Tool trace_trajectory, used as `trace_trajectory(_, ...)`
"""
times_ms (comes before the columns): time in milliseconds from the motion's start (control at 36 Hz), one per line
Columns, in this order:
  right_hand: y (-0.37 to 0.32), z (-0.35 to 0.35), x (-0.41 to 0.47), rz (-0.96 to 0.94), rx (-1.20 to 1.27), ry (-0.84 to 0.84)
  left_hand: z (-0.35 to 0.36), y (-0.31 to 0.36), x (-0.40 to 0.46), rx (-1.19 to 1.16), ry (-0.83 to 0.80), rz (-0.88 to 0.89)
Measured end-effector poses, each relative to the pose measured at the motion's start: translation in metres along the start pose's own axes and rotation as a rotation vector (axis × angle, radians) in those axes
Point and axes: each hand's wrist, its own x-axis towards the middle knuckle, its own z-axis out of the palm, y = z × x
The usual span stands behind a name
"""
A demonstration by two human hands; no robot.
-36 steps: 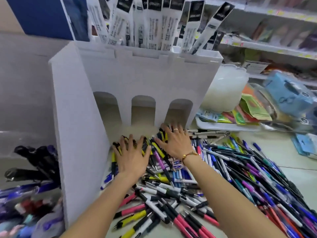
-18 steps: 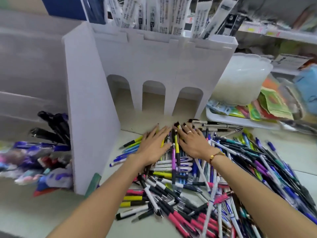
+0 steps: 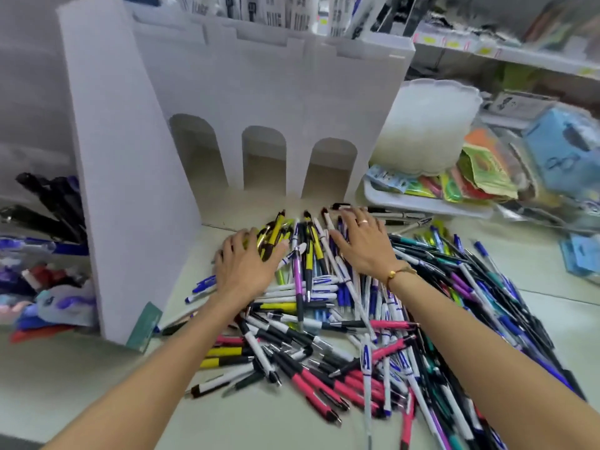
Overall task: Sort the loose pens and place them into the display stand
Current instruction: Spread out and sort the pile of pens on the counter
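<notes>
Both hands lie flat, fingers spread, gripping nothing: the left hand [image 3: 242, 267] and right hand [image 3: 363, 243] press on the pens [image 3: 305, 264] heaped on the floor [image 3: 81, 384] before the display stand [image 3: 266, 89]. The person should align pens lengthwise before pushing. Room is tight: the stand's side wall [image 3: 130, 190] at left, a tray [image 3: 422, 203] at right.

stand [image 3: 266, 89] plain white; pens [image 3: 324, 319] mixed: pink/black, yellow/black, white/blue, purple, teal; tub [image 3: 428, 125] frosted white; box [image 3: 565, 151] light blue.
</notes>
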Motion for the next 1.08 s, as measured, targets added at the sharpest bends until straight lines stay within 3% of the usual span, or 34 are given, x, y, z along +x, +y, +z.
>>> trace_trajectory(222, 0.002, 0.002, 0.018, 0.148, -0.019, -0.086, 0.010, 0.020, -0.009, 0.069, 0.030, 0.105)
trace_trajectory(306, -0.001, 0.006, 0.012, 0.155, -0.055, 0.005, 0.009, 0.021, -0.008, 0.067, 0.032, 0.113)
trace_trajectory(444, 0.002, 0.010, -0.009, 0.105, -0.006, -0.033, 0.002, 0.034, 0.003, 0.010, 0.167, 0.200)
trace_trajectory(611, 0.011, 0.007, -0.029, 0.039, 0.124, -0.106, 0.006, 0.096, 0.051, -0.003, -0.060, 0.503)
trace_trajectory(722, 0.035, -0.004, -0.034, 0.019, 0.264, 0.037, 0.026, 0.125, 0.066, 0.116, -0.128, 0.493)
trace_trajectory(861, 0.087, -0.016, -0.036, 0.110, 0.093, 0.187, 0.036, 0.138, 0.067, 0.244, -0.083, 0.503)
trace_trajectory(1028, 0.109, -0.017, -0.018, 0.234, 0.024, -0.039, 0.042, 0.135, 0.065, 0.189, -0.097, 0.551)
trace_trajectory(1083, 0.105, -0.014, -0.018, 0.231, 0.048, -0.032, 0.043, 0.133, 0.063, 0.166, -0.105, 0.567)
